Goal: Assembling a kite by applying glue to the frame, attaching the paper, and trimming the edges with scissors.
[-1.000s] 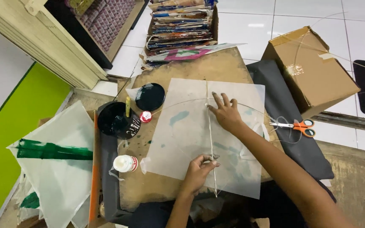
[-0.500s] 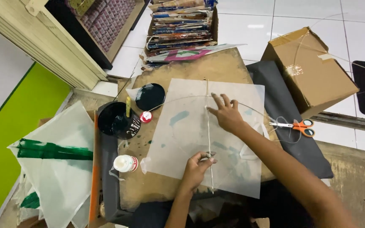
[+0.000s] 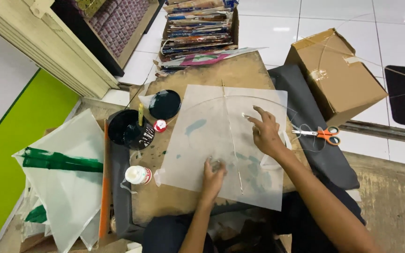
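While your left hand [image 3: 213, 174] presses flat, fingers curled, on the translucent paper sheet [image 3: 202, 140] just left of the thin stick [image 3: 233, 140] running down its middle, keep that pressure steady. Your right hand [image 3: 266, 133], fingers spread and holding nothing, rests right of the stick; I'd smooth outward from it, well clear of the scissors [image 3: 322, 134].
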